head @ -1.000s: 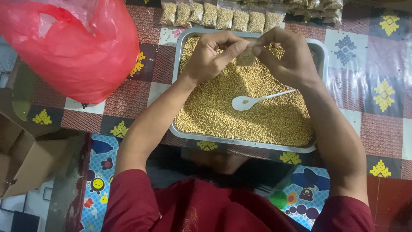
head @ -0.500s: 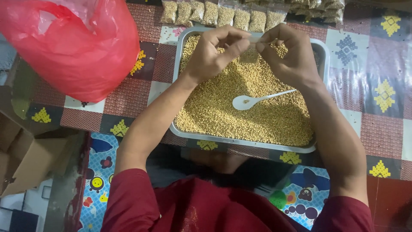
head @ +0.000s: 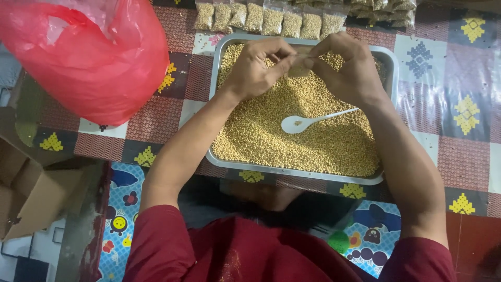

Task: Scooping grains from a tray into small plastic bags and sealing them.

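Both hands worked a small packet over a tray of grain.

A metal tray (head: 389, 57) near the worktop's far edge was filled with yellow grain (head: 318, 141); a white spoon (head: 313, 120) lay on the grain, bowl to the left, handle running right and slightly away. The left hand (head: 253, 68) and right hand (head: 349, 65) met above the tray's far side, fingers pinched narrow on a small packet (head: 298, 67), forearms angled inward. Filled packets (head: 271, 21) lined the far edge; a red bag (head: 88, 62) sat at the far-left corner.

spoon (head: 308, 121) in tray (head: 390, 62); bag (head: 88, 57) left.
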